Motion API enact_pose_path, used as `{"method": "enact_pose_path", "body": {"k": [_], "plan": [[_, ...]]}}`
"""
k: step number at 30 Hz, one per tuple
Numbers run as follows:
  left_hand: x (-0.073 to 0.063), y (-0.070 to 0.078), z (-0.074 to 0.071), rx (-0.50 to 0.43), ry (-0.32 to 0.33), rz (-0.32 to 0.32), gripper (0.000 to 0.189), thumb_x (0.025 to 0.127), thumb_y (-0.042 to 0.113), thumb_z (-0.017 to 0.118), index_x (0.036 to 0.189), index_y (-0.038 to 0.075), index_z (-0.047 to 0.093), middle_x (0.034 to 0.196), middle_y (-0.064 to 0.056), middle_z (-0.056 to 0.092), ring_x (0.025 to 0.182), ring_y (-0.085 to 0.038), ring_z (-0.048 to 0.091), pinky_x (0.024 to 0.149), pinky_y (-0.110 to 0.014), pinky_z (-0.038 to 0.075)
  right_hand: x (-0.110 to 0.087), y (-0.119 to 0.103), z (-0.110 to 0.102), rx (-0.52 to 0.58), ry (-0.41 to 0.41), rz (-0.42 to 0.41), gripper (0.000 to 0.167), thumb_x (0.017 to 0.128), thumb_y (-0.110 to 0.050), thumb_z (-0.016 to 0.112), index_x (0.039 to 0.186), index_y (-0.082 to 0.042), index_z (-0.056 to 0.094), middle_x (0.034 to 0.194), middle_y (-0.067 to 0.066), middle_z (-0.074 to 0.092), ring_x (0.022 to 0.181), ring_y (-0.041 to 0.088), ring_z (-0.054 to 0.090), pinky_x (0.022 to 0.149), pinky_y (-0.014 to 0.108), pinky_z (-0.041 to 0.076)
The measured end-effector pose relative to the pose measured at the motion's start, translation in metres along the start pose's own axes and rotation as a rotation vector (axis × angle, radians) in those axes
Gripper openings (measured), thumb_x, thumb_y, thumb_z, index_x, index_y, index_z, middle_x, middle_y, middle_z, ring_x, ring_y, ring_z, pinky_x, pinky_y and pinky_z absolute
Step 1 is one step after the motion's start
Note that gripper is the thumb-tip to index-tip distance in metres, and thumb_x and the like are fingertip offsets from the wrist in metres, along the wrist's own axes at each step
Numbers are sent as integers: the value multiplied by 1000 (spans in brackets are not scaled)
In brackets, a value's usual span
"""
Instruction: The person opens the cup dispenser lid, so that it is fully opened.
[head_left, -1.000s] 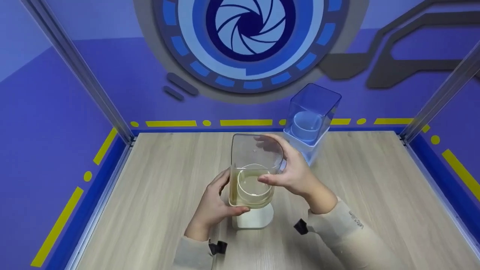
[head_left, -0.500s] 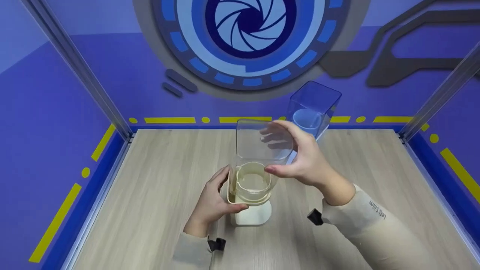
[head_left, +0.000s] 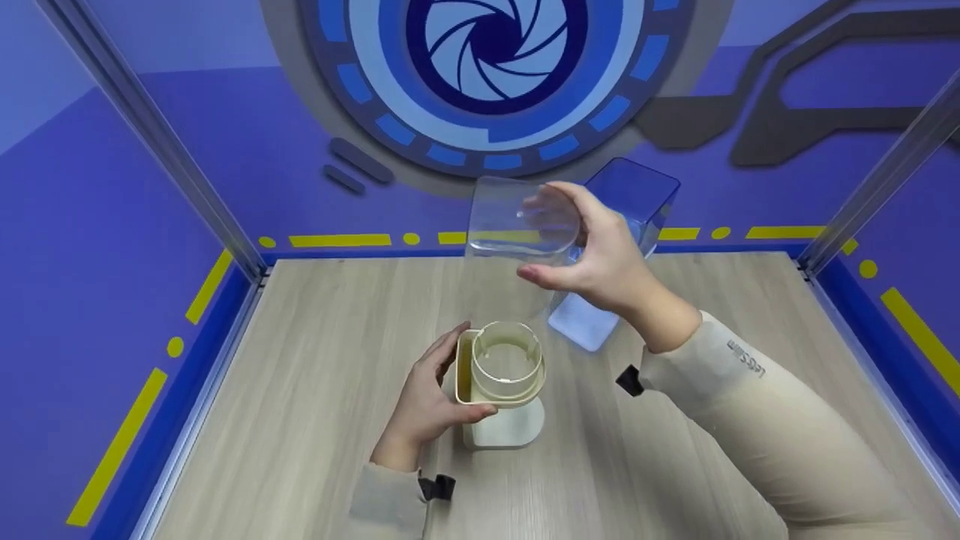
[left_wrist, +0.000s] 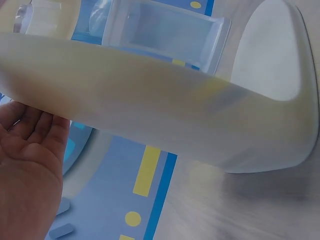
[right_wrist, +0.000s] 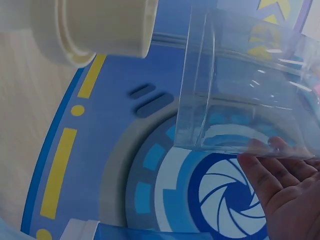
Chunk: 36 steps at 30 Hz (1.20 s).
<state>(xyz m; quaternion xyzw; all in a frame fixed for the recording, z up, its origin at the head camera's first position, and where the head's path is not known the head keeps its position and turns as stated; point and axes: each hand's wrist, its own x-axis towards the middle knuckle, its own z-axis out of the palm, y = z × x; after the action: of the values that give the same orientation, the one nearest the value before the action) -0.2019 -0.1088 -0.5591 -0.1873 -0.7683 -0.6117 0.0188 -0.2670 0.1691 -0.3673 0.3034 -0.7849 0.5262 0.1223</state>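
My left hand [head_left: 427, 409] grips the upper part of a cream plastic stand [head_left: 508, 429] from its left side, thumb along the front rim. A round cream collar [head_left: 507, 382] rises from the top of the stand, and a broad foot spreads below. Above it, my right hand [head_left: 604, 251] holds a clear, colourless plastic container [head_left: 499, 225] by its right side, fingers behind and thumb in front. In the right wrist view, a gap separates the clear container [right_wrist: 240, 95] from the collar [right_wrist: 112, 25]. The left wrist view shows the stand's long smooth side [left_wrist: 150, 100].
Behind my right hand stands a similar unit with a blue transparent container [head_left: 649, 191] and a pale blue foot [head_left: 586, 322]. The wooden tabletop [head_left: 337, 337] is bounded by blue printed panels [head_left: 195, 150] and metal corner posts [head_left: 169, 135].
My right hand has lifted the clear container up off the cream collar, leaving the collar bare. The left hand has stayed in place on the stand.
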Motion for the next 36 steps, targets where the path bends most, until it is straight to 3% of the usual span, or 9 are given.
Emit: {"method": "enact_pose_path", "body": {"k": [5,10,15,22,25,30,36], "plan": [[1,0,-1,3,-5,2,125,66,29,111,173,12,47,174,-11,54,161,-36,51,133,-35,43,14,18,5,-36,-3,47,95,83,-22,101,162,-5,51,153,5,71,136,23,73,105,20,61],[3,-1,2,-50,-5,14,124,65,29,111,172,10,49,173,-15,54,160,-39,53,129,-24,43,20,42,20,-49,-17,165,98,86,-35,98,166,-8,48,156,3,69,136,25,72,96,26,59],[5,-4,4,-77,-13,31,122,66,26,110,170,8,50,172,-20,54,158,-34,54,129,-22,42,20,74,39,-13,-10,256,103,83,-33,99,166,-4,47,159,10,68,134,36,70,105,42,59],[3,-3,2,-65,11,33,121,65,25,110,169,6,51,172,-19,54,160,-38,52,130,-22,41,13,119,67,5,-22,322,109,81,-34,101,168,-2,43,163,16,61,147,37,62,124,54,53],[3,-3,1,-66,6,32,122,65,28,110,169,6,51,171,-18,55,159,-33,53,130,-22,41,8,137,78,50,-18,359,109,82,-28,101,169,-1,41,168,19,56,155,39,57,131,57,48],[3,-4,2,-81,4,29,124,65,26,110,170,3,49,169,-16,58,154,-21,57,130,-22,41,3,162,91,78,-32,403,108,83,-22,100,169,0,39,173,24,49,158,44,54,134,59,44],[3,-4,2,-71,8,34,121,63,21,110,168,4,51,169,-19,57,153,-19,58,129,-22,43,5,180,101,50,-46,381,106,81,-19,100,166,2,40,170,27,52,156,47,55,130,60,48]]}}
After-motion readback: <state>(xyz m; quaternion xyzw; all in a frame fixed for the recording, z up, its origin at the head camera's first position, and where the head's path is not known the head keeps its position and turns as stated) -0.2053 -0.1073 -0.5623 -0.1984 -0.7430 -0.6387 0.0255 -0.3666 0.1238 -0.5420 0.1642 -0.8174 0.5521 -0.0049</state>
